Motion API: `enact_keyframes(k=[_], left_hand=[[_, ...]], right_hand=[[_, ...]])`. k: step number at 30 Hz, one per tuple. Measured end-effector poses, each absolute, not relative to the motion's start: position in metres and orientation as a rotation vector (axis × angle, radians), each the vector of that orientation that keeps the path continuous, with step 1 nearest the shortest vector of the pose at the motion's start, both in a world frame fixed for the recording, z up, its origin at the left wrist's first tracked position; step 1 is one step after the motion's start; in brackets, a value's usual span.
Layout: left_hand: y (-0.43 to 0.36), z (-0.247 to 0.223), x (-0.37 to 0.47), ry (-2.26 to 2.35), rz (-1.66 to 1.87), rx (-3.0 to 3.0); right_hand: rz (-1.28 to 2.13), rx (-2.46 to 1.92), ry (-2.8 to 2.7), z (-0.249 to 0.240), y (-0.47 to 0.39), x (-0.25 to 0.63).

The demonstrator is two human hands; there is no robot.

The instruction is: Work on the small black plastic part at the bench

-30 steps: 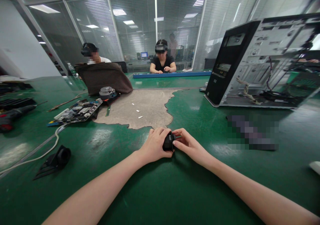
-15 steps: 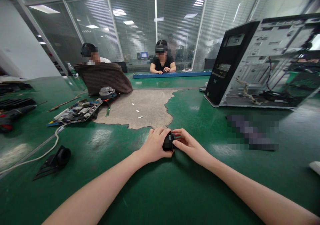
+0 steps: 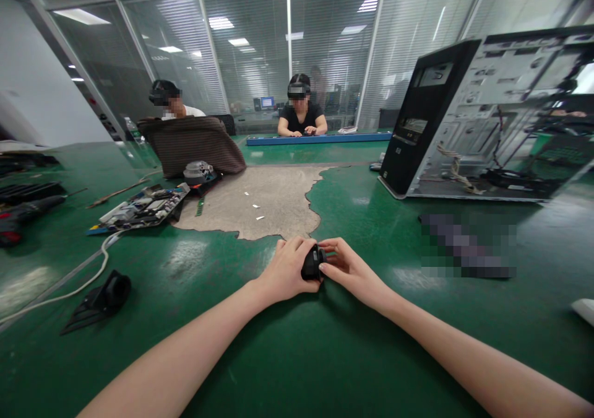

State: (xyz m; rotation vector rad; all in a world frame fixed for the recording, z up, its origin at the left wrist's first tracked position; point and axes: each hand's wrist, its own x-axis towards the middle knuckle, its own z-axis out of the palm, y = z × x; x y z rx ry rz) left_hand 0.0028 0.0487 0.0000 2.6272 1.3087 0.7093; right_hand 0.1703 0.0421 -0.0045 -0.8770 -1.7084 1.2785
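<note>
Left grip (image 3: 288,269) closed over a small black object (image 3: 312,265) from its left side, fingers across the top, thumb low on the near edge. Right grip (image 3: 350,270) seems lightly closed on its right end, where a rounded part juts out; far fingertips partly hidden, so pressure there cannot be told. Object sits between the two, directly ahead of the wearer, low over the bench (image 3: 325,356); whether its underside touches cannot be seen.

Handling, by judgement: light, palm-sized, hard-shelled, likely plastic. Stiff, not soft; smooth faces could slip under dry fingertips. Best hold is the broad body, as the left has it. Rounded end probably the more delicate portion: thumb and fingertips, no squeezing.

Farther out: bare patch (image 3: 278,210) in the green surface, just beyond the hands, with white scraps (image 3: 255,206) on it. Left, a black part with a round end (image 3: 104,297) near a white cord (image 3: 106,256); circuit board (image 3: 139,209) behind. Right, opened computer case (image 3: 436,127), standing well apart from the hands. Across, a co-worker (image 3: 302,117) behind a blue bar (image 3: 320,139).
</note>
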Motion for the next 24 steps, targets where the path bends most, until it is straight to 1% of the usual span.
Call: enact_keyframes(k=[5, 15, 21, 24], left_hand=[[0.049, 0.001, 0.002, 1.291, 0.7, 2.646], [0.049, 0.001, 0.002, 1.298, 0.705, 2.649], [0.051, -0.001, 0.002, 1.295, 0.721, 2.631], [0.053, -0.003, 0.001, 1.303, 0.729, 2.604]], right_hand=[[1.358, -0.814, -1.711, -0.004, 0.04, 0.172], [1.296, -0.841, -1.667, -0.004, 0.04, 0.17], [1.116, -1.004, -1.555, -0.003, 0.045, 0.175], [1.093, -1.06, -1.45, -0.007, 0.053, 0.181]])
